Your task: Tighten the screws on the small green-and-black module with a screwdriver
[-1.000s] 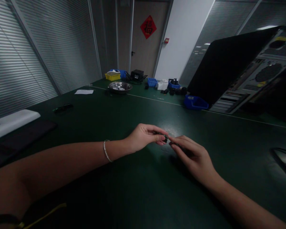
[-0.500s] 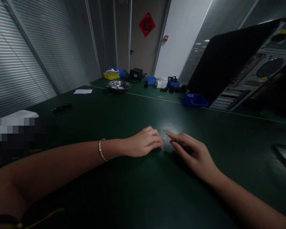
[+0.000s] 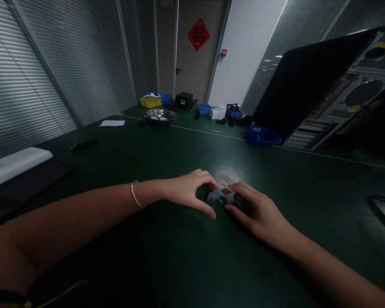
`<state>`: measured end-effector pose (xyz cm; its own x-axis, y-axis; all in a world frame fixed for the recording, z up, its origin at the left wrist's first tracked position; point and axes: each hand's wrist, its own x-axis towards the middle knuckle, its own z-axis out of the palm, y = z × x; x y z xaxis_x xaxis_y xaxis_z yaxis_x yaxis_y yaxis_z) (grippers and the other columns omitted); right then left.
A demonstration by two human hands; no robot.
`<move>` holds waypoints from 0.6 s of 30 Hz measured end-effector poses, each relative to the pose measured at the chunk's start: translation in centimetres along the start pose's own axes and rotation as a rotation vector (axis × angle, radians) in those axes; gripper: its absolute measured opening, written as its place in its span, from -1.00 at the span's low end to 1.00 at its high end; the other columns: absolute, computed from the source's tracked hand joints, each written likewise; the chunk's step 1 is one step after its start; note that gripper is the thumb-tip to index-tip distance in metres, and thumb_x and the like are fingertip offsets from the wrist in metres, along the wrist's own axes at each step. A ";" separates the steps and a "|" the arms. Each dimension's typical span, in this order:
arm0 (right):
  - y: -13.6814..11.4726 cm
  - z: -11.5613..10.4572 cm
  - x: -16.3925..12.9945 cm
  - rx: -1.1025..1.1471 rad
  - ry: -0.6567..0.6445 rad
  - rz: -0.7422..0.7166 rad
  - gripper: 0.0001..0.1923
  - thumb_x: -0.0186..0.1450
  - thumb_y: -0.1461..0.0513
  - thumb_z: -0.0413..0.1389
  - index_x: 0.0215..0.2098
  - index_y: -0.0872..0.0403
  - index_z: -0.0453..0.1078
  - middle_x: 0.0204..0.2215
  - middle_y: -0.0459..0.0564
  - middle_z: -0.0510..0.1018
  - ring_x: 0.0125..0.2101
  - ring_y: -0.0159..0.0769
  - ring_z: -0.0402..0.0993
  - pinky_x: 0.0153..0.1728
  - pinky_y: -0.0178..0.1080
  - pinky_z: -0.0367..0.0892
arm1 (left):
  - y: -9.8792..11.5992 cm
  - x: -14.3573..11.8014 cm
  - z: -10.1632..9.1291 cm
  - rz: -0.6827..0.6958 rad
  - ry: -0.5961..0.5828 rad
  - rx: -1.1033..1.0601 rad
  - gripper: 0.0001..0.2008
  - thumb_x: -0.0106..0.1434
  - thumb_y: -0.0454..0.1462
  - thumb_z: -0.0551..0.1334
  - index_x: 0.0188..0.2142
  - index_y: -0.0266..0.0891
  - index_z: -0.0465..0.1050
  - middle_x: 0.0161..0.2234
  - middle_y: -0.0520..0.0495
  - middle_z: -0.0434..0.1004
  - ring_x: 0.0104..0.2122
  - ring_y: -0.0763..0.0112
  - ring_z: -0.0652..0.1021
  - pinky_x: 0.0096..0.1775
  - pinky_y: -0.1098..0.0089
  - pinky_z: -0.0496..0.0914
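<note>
Grey part (image 3: 212,196) between hands (image 3: 191,189), bits (image 3: 162,118) in bowl (image 3: 160,123)

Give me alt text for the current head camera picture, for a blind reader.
A person's left hand, thumb and fingers apart, and right hand, holding a thin metal tool, frame a small grey object over a dark green table. A metal bowl stands beyond.

Far along the surface (image 3: 154,149), a bowl (image 3: 161,122) stands near a paper (image 3: 112,123); a blue bin (image 3: 263,139) sits beside a computer (image 3: 308,77).

Grey object (image 3: 211,197), dark green tabletop (image 3: 167,158), yellow bin (image 3: 151,103), black-on-red sign (image 3: 199,35)
</note>
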<state>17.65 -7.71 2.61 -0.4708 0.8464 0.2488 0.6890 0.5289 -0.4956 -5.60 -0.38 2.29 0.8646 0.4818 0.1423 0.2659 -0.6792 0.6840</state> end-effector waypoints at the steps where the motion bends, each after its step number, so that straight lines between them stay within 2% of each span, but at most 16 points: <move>1: -0.1 0.0 0.0 -0.014 -0.025 -0.003 -0.77 0.27 0.27 0.14 -0.08 0.00 0.39 -0.19 0.03 0.52 -0.23 -0.19 0.49 -0.23 -0.15 0.43 | -0.1 0.0 0.0 0.012 -0.007 0.017 -0.42 -0.03 -0.03 0.44 -0.05 -0.20 0.42 -0.08 -0.14 0.38 -0.04 0.14 0.36 -0.07 0.26 0.29; 5: -0.1 0.0 0.2 -0.071 -0.100 -0.016 -0.76 0.30 0.25 0.11 -0.06 -0.01 0.39 -0.19 0.03 0.50 -0.31 -0.22 0.49 -0.33 -0.18 0.44 | -0.3 -0.1 0.3 0.057 0.023 0.051 -0.56 0.05 -0.11 0.41 -0.09 -0.18 0.46 -0.09 -0.13 0.37 -0.03 0.15 0.35 -0.03 0.25 0.25; 10: 0.1 0.1 0.1 -0.062 -0.088 -0.035 -0.85 0.29 0.26 0.12 -0.16 0.00 0.43 -0.25 0.00 0.50 -0.37 -0.26 0.48 -0.38 -0.22 0.43 | 0.0 0.2 0.5 0.021 0.076 -0.025 -0.59 0.07 -0.17 0.41 -0.09 -0.18 0.46 -0.19 -0.08 0.42 -0.16 0.24 0.41 -0.14 0.30 0.29; 13: 0.4 0.2 0.0 -0.038 -0.011 -0.036 -0.86 0.30 0.25 0.12 -0.16 0.01 0.41 -0.26 0.01 0.49 -0.34 -0.24 0.47 -0.35 -0.21 0.43 | 0.0 0.3 0.8 -0.036 0.154 -0.167 -0.59 0.10 -0.22 0.39 -0.05 -0.20 0.43 -0.25 -0.04 0.43 -0.25 0.33 0.43 -0.22 0.35 0.31; 18: 0.0 0.4 -0.2 0.009 0.216 -0.059 -0.82 0.34 0.20 0.10 -0.09 0.02 0.36 -0.25 0.06 0.47 -0.24 -0.16 0.44 -0.27 -0.16 0.38 | 0.4 0.4 2.1 -0.087 0.236 -0.468 -0.52 0.12 -0.26 0.37 0.03 -0.26 0.33 -0.32 -0.02 0.50 -0.32 0.39 0.50 -0.26 0.36 0.36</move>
<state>17.48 -7.90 2.25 -0.3804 0.8083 0.4494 0.6583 0.5779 -0.4823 -4.27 -1.60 1.09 0.7143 0.6732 0.1910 0.0671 -0.3376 0.9389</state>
